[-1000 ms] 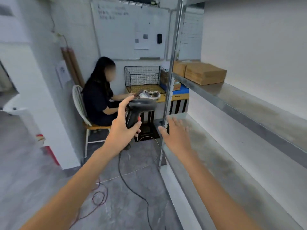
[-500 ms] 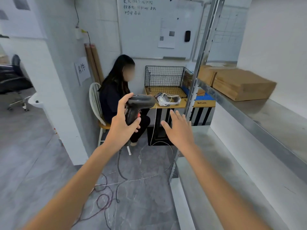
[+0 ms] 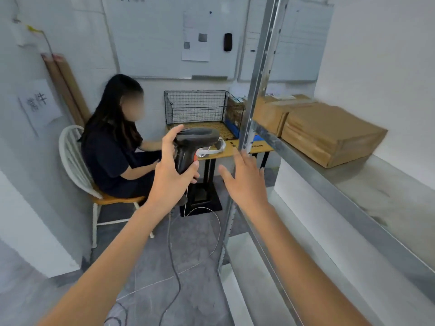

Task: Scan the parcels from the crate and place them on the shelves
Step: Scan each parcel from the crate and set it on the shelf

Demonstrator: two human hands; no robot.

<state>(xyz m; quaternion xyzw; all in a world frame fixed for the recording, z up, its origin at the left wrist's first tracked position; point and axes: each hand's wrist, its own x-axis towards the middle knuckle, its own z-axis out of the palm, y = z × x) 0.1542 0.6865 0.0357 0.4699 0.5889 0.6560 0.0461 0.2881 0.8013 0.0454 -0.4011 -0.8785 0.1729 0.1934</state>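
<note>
My left hand [image 3: 170, 175] grips the handle of a black barcode scanner [image 3: 193, 143], held up in front of me with its cable hanging to the floor. My right hand [image 3: 246, 182] is stretched forward with straight fingers and holds nothing, just left of the metal shelf upright [image 3: 256, 95]. A black wire crate [image 3: 200, 109] stands on the small wooden table [image 3: 235, 149] ahead; brown parcels show inside it at the right end. Two brown cardboard parcels [image 3: 329, 132] lie on the upper metal shelf [image 3: 376, 191] at the right.
A person in dark clothes sits on a white chair [image 3: 73, 161] at the table, left of the crate. Cables [image 3: 174, 267] trail over the grey floor. A lower shelf [image 3: 259, 278] runs below the upper one. Whiteboards hang on the far wall.
I have come closer to the table and crate, which now look larger. Both hands keep their pose, the left still holding the scanner, the right still empty.
</note>
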